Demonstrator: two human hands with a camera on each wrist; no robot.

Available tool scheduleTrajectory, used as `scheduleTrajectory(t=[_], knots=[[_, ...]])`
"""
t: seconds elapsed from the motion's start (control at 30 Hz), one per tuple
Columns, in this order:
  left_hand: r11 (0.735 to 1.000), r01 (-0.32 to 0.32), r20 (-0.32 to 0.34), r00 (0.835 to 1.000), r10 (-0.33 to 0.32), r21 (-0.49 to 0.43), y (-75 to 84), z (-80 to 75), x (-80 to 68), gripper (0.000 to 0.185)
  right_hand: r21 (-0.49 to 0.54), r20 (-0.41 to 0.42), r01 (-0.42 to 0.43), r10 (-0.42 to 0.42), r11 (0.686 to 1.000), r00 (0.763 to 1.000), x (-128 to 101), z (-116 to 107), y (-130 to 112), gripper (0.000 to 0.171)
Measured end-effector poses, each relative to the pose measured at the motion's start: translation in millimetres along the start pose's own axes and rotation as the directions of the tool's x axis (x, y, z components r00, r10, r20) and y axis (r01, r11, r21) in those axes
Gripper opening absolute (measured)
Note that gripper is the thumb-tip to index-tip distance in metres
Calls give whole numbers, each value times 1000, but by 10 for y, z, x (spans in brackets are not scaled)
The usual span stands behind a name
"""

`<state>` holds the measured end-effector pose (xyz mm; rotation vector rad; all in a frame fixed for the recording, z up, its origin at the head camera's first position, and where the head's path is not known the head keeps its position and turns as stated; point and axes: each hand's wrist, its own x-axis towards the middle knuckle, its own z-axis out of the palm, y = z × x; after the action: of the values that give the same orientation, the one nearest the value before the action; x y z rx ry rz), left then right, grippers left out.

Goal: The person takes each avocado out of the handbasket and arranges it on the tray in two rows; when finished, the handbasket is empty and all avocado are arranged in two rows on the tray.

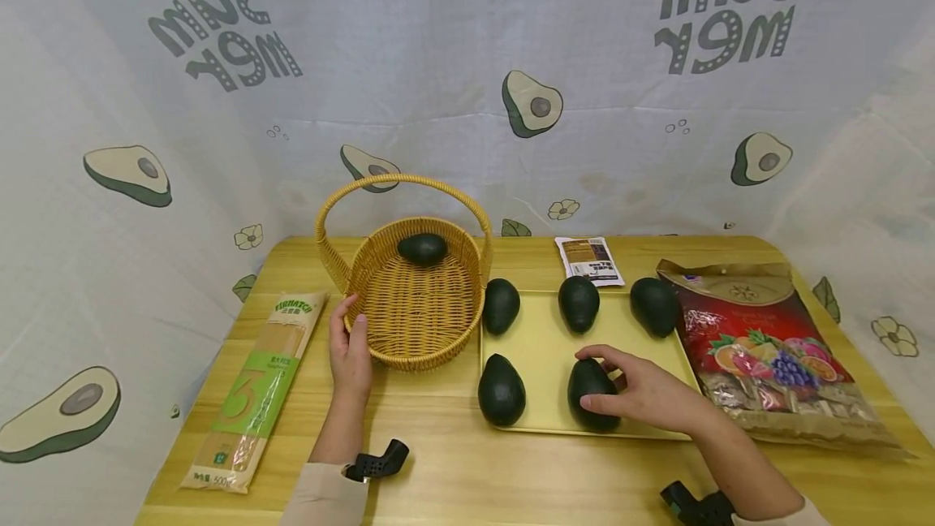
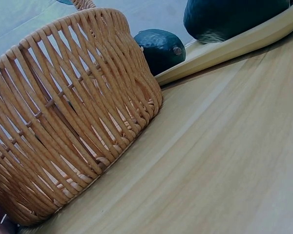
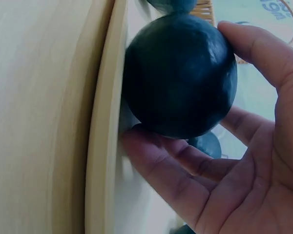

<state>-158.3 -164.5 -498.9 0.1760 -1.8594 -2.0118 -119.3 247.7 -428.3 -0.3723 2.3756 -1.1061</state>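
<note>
A dark green avocado (image 1: 590, 393) sits at the front of a pale yellow tray (image 1: 542, 364). My right hand (image 1: 643, 392) grips it from the right, thumb and fingers on opposite sides. In the right wrist view the same avocado (image 3: 180, 75) lies between the thumb and the bent fingers. A yellow woven basket (image 1: 412, 331) with a tall handle stands left of the tray. It holds one avocado (image 1: 422, 249) near its back wall. My left hand (image 1: 352, 355) touches the basket's left side, fingers fairly straight; in the left wrist view it is mostly hidden.
Several more avocados, such as one at front left (image 1: 501, 390), lie on the tray. A spaghetti pack (image 1: 256, 396) is at left, a large red fruit-print bag (image 1: 774, 347) at right. A small white packet (image 1: 590, 260) lies behind the tray. A printed cloth (image 1: 438, 63) hangs behind the table.
</note>
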Motion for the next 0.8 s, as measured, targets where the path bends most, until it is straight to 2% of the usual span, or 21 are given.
scheduleTrajectory(t=[0.33, 0.6, 0.8], knots=[[1000, 13, 5, 1000, -13, 22, 8, -16, -20, 40, -1, 42, -38, 38, 999, 998, -44, -47, -18, 64], [999, 21, -4, 1000, -21, 25, 14, -11, -19, 40, -15, 29, -45, 45, 999, 999, -63, -58, -11, 67], [1000, 16, -4, 1000, -16, 11, 30, 2, -19, 40, 16, 37, -25, 24, 1000, 999, -79, -43, -16, 67]])
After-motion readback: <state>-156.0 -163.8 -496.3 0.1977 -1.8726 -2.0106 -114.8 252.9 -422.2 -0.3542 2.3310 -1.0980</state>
